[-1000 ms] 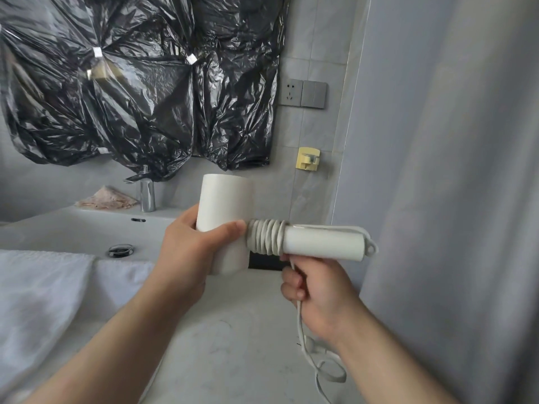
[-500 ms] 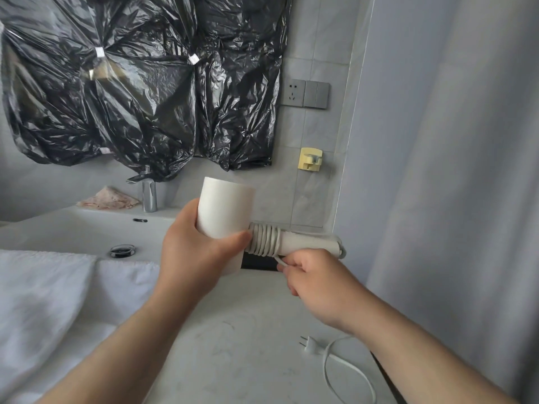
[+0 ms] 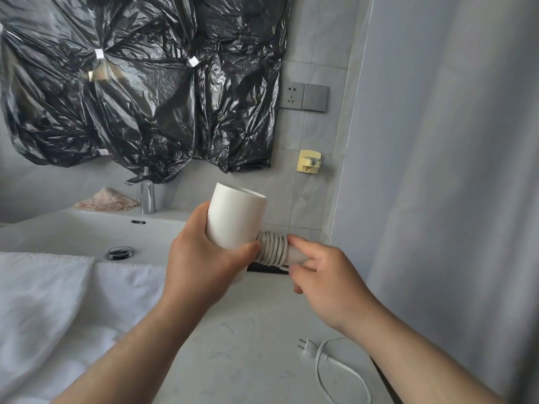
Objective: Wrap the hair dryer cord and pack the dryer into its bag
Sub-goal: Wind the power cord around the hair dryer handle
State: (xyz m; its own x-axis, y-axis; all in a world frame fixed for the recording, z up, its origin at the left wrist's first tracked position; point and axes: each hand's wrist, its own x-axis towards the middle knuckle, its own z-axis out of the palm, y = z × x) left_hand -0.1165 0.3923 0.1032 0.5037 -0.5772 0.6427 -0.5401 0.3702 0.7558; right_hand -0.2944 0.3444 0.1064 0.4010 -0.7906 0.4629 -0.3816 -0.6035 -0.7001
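My left hand (image 3: 204, 258) grips the barrel of the white hair dryer (image 3: 236, 218), held above the counter with its mouth pointing up and away. Several turns of the white cord (image 3: 272, 247) are coiled round the handle beside the barrel. My right hand (image 3: 323, 275) covers the rest of the handle, fingers curled round it and the cord. The loose end of the cord with its plug (image 3: 307, 346) lies on the counter below my right wrist. No bag is in view.
A white sink basin (image 3: 87, 231) with a drain and chrome tap (image 3: 147, 198) lies to the left. White towels (image 3: 43, 301) cover the counter's left side. Black plastic sheeting (image 3: 140, 83) hangs on the wall, with a socket (image 3: 303, 96) beside it. A pale curtain (image 3: 452, 170) hangs at right.
My right hand rose from under the handle and now covers it, carrying the cord round. The loose cord has shortened and the plug now lies flat on the counter.
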